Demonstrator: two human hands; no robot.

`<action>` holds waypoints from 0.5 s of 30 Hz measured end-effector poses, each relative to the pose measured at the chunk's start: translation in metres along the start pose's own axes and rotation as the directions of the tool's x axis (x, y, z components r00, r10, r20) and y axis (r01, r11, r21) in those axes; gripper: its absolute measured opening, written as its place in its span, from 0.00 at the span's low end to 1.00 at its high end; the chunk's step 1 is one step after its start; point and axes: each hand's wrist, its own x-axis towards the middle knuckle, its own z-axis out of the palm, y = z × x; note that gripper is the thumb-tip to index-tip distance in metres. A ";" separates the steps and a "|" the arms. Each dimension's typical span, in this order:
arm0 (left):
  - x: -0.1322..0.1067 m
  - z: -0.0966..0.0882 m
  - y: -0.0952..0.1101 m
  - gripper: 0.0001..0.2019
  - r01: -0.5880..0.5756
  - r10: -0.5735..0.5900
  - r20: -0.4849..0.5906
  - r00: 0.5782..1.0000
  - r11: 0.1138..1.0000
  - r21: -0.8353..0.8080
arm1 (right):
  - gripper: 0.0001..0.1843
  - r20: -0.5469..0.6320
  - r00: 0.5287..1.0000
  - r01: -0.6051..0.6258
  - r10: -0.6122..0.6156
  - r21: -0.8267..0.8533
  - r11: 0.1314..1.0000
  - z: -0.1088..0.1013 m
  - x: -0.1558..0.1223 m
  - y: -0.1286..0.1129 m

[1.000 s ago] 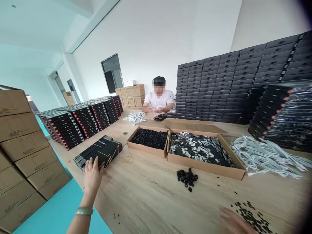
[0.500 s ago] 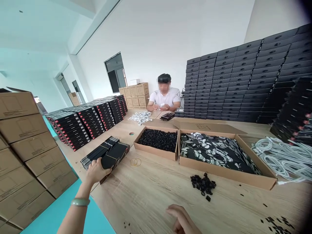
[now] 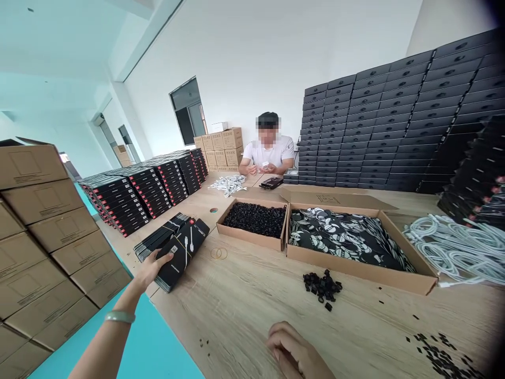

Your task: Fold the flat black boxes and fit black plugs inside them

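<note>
While our left hand [image 3: 150, 269] is lying across the box [image 3: 180, 251], grip unclear, our curled right hand [image 3: 294, 350] is holding nothing, free for the next move.

The room is bright and evenly lit by diffuse light, with the pale ceiling [image 3: 51, 47] and white wall [image 3: 276, 63] close to overexposed and tinted faintly teal at the left. The far window [image 3: 188, 111] looks darker than the wall and throws no visible glare. Shadows are faint, soft only under the right hand [image 3: 294, 350] on the wooden table [image 3: 236, 316]. The black box [image 3: 182, 253] beneath the left hand [image 3: 152, 269] is fairly sharp. Wide-angle distortion bows the stacked black boxes [image 3: 394, 126] and leans the cardboard cartons [image 3: 39, 226] at the left edge, while the right corners fall into dark vignetting.
</note>
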 end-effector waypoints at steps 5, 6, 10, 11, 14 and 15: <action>-0.035 0.016 -0.015 0.36 0.173 -0.140 0.134 0.981 0.943 -0.283 | 0.18 0.026 1.000 0.001 -0.001 -0.012 1.000 -0.001 -0.002 0.002; -0.038 0.019 -0.016 0.38 0.188 -0.146 0.151 0.978 0.929 -0.319 | 0.17 0.031 1.000 -0.006 0.006 -0.004 1.000 -0.001 -0.002 0.001; -0.039 0.023 -0.016 0.46 0.238 -0.179 0.172 0.969 0.866 -0.440 | 0.17 0.041 0.999 -0.017 0.016 0.023 1.000 -0.001 -0.003 -0.002; -0.039 0.024 -0.016 0.46 0.251 -0.190 0.173 0.966 0.845 -0.473 | 0.17 0.031 0.999 -0.012 0.011 0.019 1.000 -0.001 -0.003 -0.003; -0.047 0.030 -0.018 0.34 0.307 -0.228 0.206 0.952 0.749 -0.587 | 0.18 -0.009 1.000 -0.005 0.005 0.008 1.000 0.000 -0.005 -0.005; -0.054 0.033 -0.020 0.29 0.325 -0.237 0.223 0.946 0.707 -0.629 | 0.18 -0.019 1.000 -0.008 0.008 0.010 1.000 0.000 -0.005 -0.006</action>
